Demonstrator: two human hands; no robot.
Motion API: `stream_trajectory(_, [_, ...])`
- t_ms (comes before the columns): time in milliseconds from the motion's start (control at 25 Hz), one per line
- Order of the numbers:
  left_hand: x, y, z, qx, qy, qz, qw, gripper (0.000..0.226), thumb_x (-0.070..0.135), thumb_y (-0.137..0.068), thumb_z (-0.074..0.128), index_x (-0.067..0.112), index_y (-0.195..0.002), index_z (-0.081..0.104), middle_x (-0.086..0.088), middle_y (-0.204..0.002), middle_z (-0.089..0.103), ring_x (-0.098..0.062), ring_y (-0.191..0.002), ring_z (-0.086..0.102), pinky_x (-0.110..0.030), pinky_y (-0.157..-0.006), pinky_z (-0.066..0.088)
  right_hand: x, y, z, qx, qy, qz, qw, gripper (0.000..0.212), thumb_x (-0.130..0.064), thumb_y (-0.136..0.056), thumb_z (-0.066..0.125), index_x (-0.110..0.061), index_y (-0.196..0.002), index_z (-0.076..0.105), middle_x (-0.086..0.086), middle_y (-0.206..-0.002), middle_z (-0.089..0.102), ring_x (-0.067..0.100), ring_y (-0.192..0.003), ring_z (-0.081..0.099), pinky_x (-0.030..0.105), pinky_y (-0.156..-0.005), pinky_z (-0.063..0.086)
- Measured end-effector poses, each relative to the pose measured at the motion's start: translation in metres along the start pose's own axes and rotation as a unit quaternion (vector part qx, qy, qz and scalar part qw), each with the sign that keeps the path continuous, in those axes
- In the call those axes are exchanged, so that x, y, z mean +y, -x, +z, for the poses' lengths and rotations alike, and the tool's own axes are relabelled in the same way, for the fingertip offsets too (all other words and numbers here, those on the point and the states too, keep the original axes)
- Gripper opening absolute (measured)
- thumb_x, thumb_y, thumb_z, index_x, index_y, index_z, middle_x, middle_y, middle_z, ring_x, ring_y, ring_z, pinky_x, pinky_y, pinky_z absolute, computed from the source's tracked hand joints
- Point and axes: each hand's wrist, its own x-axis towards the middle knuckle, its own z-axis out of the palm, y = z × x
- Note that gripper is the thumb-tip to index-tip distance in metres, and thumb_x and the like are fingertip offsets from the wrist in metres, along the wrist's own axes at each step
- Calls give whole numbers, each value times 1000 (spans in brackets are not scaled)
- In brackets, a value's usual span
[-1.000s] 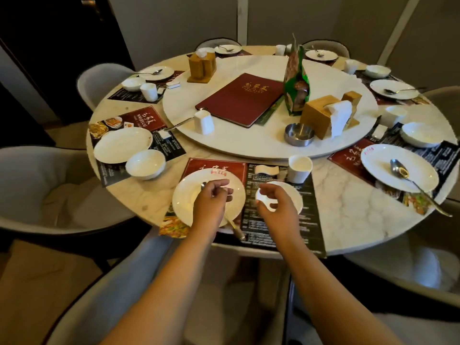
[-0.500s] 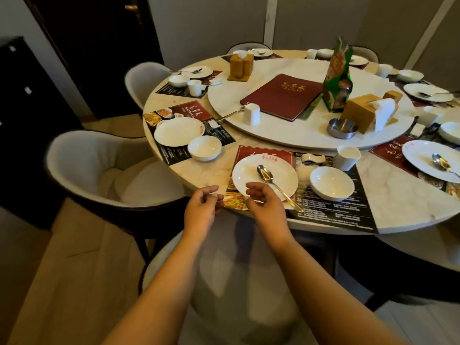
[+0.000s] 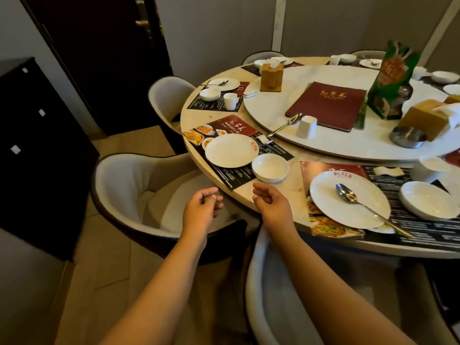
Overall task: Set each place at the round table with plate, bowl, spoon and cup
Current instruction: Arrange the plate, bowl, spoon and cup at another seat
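Since the place before the left chair holds only a plate (image 3: 231, 150) and bowl (image 3: 270, 168), its spoon (image 3: 286, 124) and cup (image 3: 306, 127) — far off on the turntable (image 3: 348, 150) — look due next. Left hand (image 3: 201, 211) and right hand (image 3: 270, 204) hover near the table edge, fingers loosely curled, holding nothing. Lift the spoon by its handle — reach clear of the bowl.

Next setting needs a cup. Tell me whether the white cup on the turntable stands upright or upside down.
Upside down, it seems. The white cup on the turntable shows a closed flat top and no open rim, beside the loose spoon.
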Motion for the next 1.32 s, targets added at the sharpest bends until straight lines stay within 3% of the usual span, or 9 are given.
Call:
stream_trajectory(320, [19, -115, -56, -46, -9, 9, 999, 18, 11, -94, 55, 16, -108, 66, -3, -98, 70, -15, -88, 66, -28, -77, 54, -3, -69, 92, 89, -82, 127, 985, 38, -14, -90, 62, -21, -127, 56, -3, -113, 62, 15, -108, 60, 38, -101, 49])
stream_trajectory(480, [20, -183, -44, -73, -76, 21, 994, 24, 14, -92, 58, 18, -115, 65, 0, -108, 68, -14, -99, 63, -37, -93, 53, 7, -122, 118, 140, -209, 199, 947, 52, -13, -91, 61, -9, -139, 43, 12, -123, 60, 20, -101, 63, 33, -91, 53])
stream_trajectory(600, [22, -239, -22, -89, -141, 8, 986, 33, 13, -91, 58, 21, -122, 62, 0, -124, 63, -17, -114, 58, -42, -102, 48, 16, -164, 137, 186, -221, 231, 929, 55, -14, -94, 57, -6, -144, 34, 14, -118, 61, 23, -104, 63, 35, -94, 52])
stream_trajectory(880, [35, -316, 22, -133, -290, 18, 948, 41, 16, -92, 58, 17, -133, 54, -5, -136, 56, -25, -125, 52, -40, -98, 47, 20, -215, 150, 276, -180, 284, 900, 44, -13, -97, 51, -12, -138, 37, 18, -94, 72, 25, -69, 74, 41, -73, 62])
stream_trajectory(1080, [39, -344, 19, -124, -271, -23, 954, 42, 6, -88, 62, 15, -129, 59, -6, -130, 61, -25, -120, 56, -39, -95, 47, 7, -227, 162, 311, -163, 268, 897, 27, -2, -94, 51, -12, -119, 45, 19, -97, 67, 27, -63, 74, 35, -59, 61])
stream_trajectory(1320, [64, -406, 3, -75, -215, -39, 973, 43, 2, -86, 62, 12, -127, 58, -7, -133, 59, -25, -121, 55, -35, -96, 45, -18, -289, 197, 284, -163, 271, 905, 34, 2, -93, 50, -20, -119, 46, 14, -104, 61, 26, -73, 73, 32, -59, 62])
